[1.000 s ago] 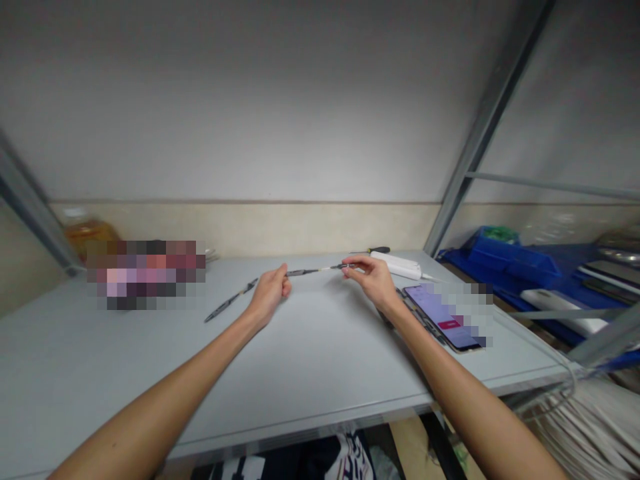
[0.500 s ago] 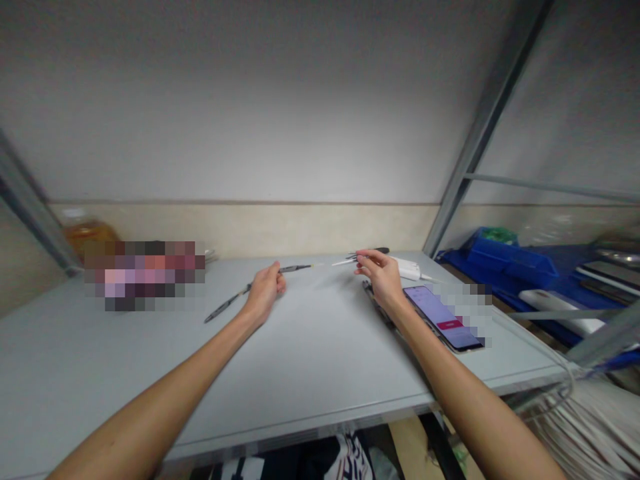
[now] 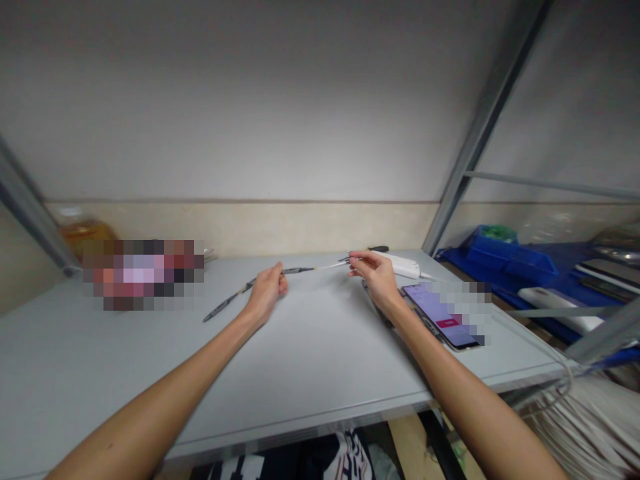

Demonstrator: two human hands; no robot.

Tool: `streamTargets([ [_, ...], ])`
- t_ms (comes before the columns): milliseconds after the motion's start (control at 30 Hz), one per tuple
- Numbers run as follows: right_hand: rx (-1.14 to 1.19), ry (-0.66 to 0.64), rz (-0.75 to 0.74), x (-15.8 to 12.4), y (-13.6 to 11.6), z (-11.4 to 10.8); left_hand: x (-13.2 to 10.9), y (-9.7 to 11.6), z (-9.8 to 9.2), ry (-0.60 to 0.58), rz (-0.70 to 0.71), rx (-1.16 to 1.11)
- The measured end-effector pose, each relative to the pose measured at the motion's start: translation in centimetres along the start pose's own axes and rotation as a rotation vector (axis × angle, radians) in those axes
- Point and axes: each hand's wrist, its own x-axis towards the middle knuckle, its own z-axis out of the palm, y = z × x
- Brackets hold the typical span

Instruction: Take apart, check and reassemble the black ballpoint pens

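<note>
My left hand [image 3: 267, 291] is closed around a long, thin dark-grey rod-like piece [image 3: 223, 309], which sticks out on both sides of the fist. Its right end has a small yellowish tip. Between the fingertips of my right hand [image 3: 373, 272] is a slender white strand [image 3: 333, 266]. The strand's left end meets the tip of the dark piece; whether they are joined I cannot tell. A dark-handled tool [image 3: 379, 249] shows just behind my right fingers, its shaft partly hidden. Below my right hand, an opened phone [image 3: 440, 313] with a lit screen lies partly behind the forearm.
A white block-shaped device [image 3: 403, 266] with a thin lead lies behind my right hand. At the left stand a bottle of amber liquid [image 3: 87, 235] and a blurred-out item. Beyond the metal frame post [image 3: 453, 193] is a blue tray [image 3: 510, 257]. Coiled white cable [image 3: 585, 427] hangs at lower right.
My right hand has shifted slightly left with the white strand. The gap between the strand and the dark piece's tip has closed. My left hand has barely moved.
</note>
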Motion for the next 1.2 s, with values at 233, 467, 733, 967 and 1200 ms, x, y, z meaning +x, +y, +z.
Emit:
streamTargets([
  [233,-0.012,0.036,-0.008,-0.14,-0.55,0.03,-0.08,0.38,-0.03,0.019,-0.022,-0.041],
  [467,0.019,0.04,0.011,-0.24,-0.88,0.09,-0.12,0.4,-0.03,0.019,-0.027,-0.036],
  [733,0.001,0.03,0.002,-0.17,-0.52,0.0,-0.19,0.42,0.01,0.012,-0.031,-0.045],
  [967,0.024,0.017,-0.004,-0.21,-0.53,0.03,-0.21,0.43,0.04,0.012,-0.032,-0.048],
  [1200,-0.021,-0.092,0.015,-0.76,-0.49,0.64,-0.61,0.53,0.38,-0.03,-0.04,-0.042],
])
